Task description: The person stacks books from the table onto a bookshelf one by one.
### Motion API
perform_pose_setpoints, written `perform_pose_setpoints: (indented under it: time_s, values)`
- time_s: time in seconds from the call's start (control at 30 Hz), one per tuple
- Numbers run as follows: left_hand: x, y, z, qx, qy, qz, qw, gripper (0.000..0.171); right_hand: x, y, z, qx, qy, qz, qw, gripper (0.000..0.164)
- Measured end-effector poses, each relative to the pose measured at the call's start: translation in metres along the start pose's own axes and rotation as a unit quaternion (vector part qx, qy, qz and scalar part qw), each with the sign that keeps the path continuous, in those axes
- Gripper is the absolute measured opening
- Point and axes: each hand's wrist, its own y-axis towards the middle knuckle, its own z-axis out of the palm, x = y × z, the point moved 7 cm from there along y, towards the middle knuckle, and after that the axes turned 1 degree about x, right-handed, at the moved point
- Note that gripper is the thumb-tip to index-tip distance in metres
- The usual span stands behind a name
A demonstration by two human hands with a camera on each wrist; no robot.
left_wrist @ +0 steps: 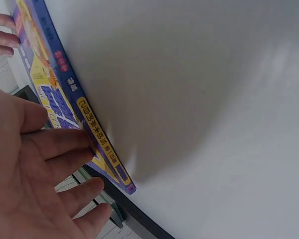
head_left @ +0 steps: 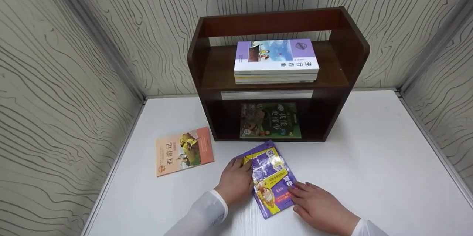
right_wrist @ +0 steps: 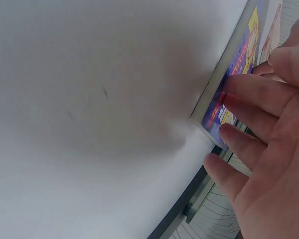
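A purple and yellow book [head_left: 271,171] lies at a slant on the white table, in front of the shelf. My left hand [head_left: 235,183] is at its left side, fingertips touching the cover near the spine. In the left wrist view the book's spine [left_wrist: 97,129] faces the camera, and the fingers are loosely spread. My right hand [head_left: 321,206] rests its fingertips on the lower right of the cover. The right wrist view shows the page edge [right_wrist: 214,87] of the book beside these relaxed fingers. Neither hand curls round the book.
A dark brown two-tier bookshelf [head_left: 332,115] stands behind. Its upper tier holds a stack of books [head_left: 277,60], its lower tier a green book [head_left: 271,121]. An orange-pink book [head_left: 184,151] lies left on the table [head_left: 380,154]. Patterned walls [head_left: 155,14] enclose the table.
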Motion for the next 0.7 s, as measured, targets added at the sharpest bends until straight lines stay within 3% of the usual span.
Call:
perform_pose_setpoints:
  time_s: [0.2,0.33,0.53,0.7]
  values:
    - [-0.003,0.014,0.007,0.021,-0.03,-0.008,0.9993,0.049,0.005,-0.005,0.004,0.013,0.01,-0.014,1.0,0.054]
    - [-0.009,0.011,0.009,0.048,-0.056,-0.011,0.9972,0.052,0.008,-0.005,0.007,0.011,0.008,-0.022,1.0,0.052]
    - [-0.031,-0.02,0.001,0.08,-0.086,0.061,0.9912,0.049,0.006,-0.005,0.005,0.005,0.019,-0.021,1.0,0.045]
    - [-0.052,-0.048,-0.002,0.11,-0.125,0.138,0.9764,0.045,0.003,0.0,-0.005,0.0,0.056,-0.02,0.998,0.038]
